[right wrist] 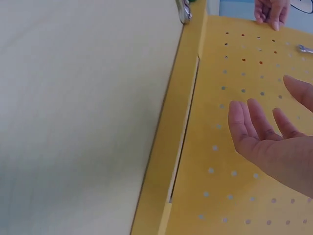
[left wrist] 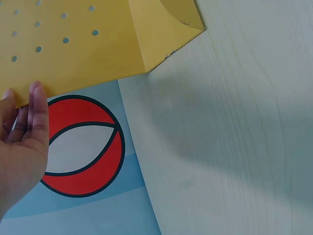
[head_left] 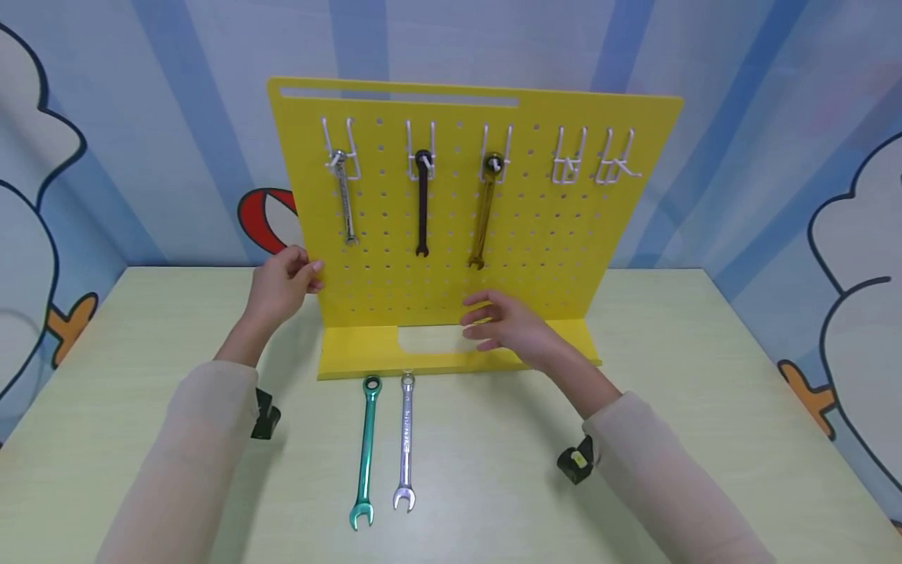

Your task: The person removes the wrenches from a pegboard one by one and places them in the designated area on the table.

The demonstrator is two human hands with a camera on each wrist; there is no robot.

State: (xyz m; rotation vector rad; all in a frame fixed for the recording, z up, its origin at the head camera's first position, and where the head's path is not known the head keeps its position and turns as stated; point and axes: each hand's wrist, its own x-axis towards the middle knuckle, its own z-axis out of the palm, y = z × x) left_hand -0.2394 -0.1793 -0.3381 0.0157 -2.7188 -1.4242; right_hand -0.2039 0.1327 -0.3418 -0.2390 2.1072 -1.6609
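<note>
A yellow pegboard (head_left: pixel 451 290) stands upright on its base. My left hand (head_left: pixel 280 283) pinches the board's left edge between thumb and fingers; the left wrist view also shows this hand (left wrist: pixel 24 137) at the edge. In front of the lower board hovers my right hand (head_left: pixel 509 325), fingers spread and loosely bent, holding nothing. Three wrenches hang from hooks: a small silver wrench (head_left: pixel 345 200), a black wrench (head_left: pixel 423 205) and a bronze-coloured wrench (head_left: pixel 484 215). On the table before the base lie a green wrench (head_left: pixel 366 454) and a silver combination wrench (head_left: pixel 405 442).
Two white hooks, a left one (head_left: pixel 568 163) and a right one (head_left: pixel 617 164), hold no wrench at the board's upper right. The pale wooden table (head_left: pixel 676 392) carries the board. Behind it is a blue patterned backdrop (head_left: pixel 465 39).
</note>
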